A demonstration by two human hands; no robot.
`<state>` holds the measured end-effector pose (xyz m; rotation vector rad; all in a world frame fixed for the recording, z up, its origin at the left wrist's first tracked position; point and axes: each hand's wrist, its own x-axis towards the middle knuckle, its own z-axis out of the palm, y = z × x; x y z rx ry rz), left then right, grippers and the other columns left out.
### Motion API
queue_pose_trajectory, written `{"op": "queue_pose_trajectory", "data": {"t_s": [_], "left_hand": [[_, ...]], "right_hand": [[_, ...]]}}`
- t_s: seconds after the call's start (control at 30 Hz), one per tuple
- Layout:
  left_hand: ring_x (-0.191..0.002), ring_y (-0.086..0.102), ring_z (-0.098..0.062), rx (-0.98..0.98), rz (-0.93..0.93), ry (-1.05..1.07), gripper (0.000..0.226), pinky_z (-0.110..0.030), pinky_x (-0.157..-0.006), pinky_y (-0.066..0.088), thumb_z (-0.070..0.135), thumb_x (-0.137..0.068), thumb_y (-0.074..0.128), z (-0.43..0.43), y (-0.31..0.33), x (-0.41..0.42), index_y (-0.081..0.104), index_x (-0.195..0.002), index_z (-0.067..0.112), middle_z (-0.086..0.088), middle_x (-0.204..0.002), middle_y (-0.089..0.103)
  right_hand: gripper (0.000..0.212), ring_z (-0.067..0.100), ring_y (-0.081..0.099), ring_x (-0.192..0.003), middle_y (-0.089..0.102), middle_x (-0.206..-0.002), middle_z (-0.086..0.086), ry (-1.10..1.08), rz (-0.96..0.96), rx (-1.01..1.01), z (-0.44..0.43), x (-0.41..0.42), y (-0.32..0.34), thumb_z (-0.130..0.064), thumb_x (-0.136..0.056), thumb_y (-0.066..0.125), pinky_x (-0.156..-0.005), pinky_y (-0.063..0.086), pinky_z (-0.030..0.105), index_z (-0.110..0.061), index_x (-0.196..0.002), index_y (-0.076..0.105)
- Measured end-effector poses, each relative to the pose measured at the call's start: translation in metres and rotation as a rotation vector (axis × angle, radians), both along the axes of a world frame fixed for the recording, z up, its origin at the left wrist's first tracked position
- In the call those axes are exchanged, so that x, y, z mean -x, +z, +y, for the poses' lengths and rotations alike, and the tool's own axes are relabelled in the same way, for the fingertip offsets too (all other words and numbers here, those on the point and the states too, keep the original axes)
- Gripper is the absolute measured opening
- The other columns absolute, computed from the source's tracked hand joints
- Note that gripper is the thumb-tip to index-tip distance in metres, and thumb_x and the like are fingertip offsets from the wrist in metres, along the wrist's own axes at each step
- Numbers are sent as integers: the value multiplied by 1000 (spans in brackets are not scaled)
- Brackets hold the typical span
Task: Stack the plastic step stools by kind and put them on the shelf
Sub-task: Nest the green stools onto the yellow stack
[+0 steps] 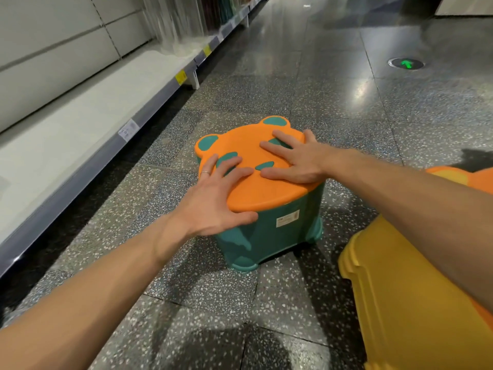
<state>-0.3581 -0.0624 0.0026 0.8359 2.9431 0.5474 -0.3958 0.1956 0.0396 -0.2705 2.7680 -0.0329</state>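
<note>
A teal step stool (269,233) with an orange bear-shaped top (248,148) stands on the speckled floor in the middle of the view. My left hand (213,198) lies spread on the top's near left edge, thumb down against the teal side. My right hand (290,158) rests flat on the right part of the top, fingers straight. A yellow stool (394,297) stands at the lower right, and an orange one (469,180) shows behind my right forearm. The low white shelf (88,113) runs along the left.
The shelf's grey front rail carries price tags (128,130). Clear plastic goods (184,22) stand further down the shelf. A green arrow floor light (406,63) sits at the upper right. Glossy terrazzo floor stretches ahead.
</note>
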Motion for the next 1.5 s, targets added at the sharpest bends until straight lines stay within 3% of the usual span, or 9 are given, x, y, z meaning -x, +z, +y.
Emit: {"op": "queue_pose_trajectory", "data": {"t_s": [0.1,0.23,0.37,0.57,0.8,0.93,1.13,1.37,1.5], "left_hand": [[-160,8,-18,-148,-51,164,101,-53,-128,22,97,-59,50,11,4,5,49,-148,49,17,-171,21],[-158,21,-27,-429,-38,521,99,-40,-129,20,91,-54,51,28,3,13,63,-138,40,-1,-173,18],[-155,32,-27,-220,-87,350,96,-46,-128,23,93,-59,49,17,4,26,56,-144,48,9,-170,30],[-148,25,-36,-16,-108,198,91,-46,-125,20,97,-74,37,8,12,32,39,-155,55,20,-171,19],[-153,26,-45,129,-122,214,92,-56,-123,27,102,-74,27,11,15,32,19,-157,64,26,-173,3],[-154,28,-40,62,-152,280,91,-54,-123,30,99,-71,47,18,23,24,28,-154,65,31,-170,10],[-151,40,-13,-135,-50,322,95,-49,-122,34,100,-51,59,1,40,9,56,-139,62,34,-163,32],[-149,42,-22,-212,222,269,93,-59,-117,38,102,-52,60,-9,118,-11,56,-137,63,33,-163,34],[-144,49,-24,-242,425,234,92,-54,-116,41,101,-53,59,-2,191,-28,59,-135,62,30,-161,39]], "right_hand": [[95,46,2,-153,-7,-169,-26,-36,69,37,0,-1,-3,-104,-65,19,-115,26,68,-68,-150,-1],[94,44,11,-152,3,-169,-26,-84,128,99,0,-3,-5,-104,-67,24,-114,29,66,-66,-152,10],[99,44,18,-147,5,-168,-23,-80,122,85,1,-4,-4,-105,-63,19,-112,33,64,-65,-153,10],[98,41,21,-142,10,-163,-14,-45,145,64,4,-3,-5,-105,-63,18,-111,34,61,-65,-152,9],[96,45,22,-147,-1,-169,-24,-40,127,97,6,-3,-6,-105,-64,21,-114,32,60,-68,-151,6],[96,43,23,-146,2,-169,-26,-55,148,105,4,-8,-4,-104,-65,27,-112,34,57,-67,-152,10],[100,42,27,-144,5,-169,-23,-49,214,94,-13,-29,15,-104,-66,28,-111,35,56,-61,-155,14],[98,40,30,-139,5,-169,-24,-69,497,178,-22,-56,87,-102,-68,33,-108,38,57,-60,-155,17],[95,38,34,-134,9,-169,-25,-80,727,230,-17,-78,151,-101,-70,35,-103,43,53,-59,-154,21]]}}
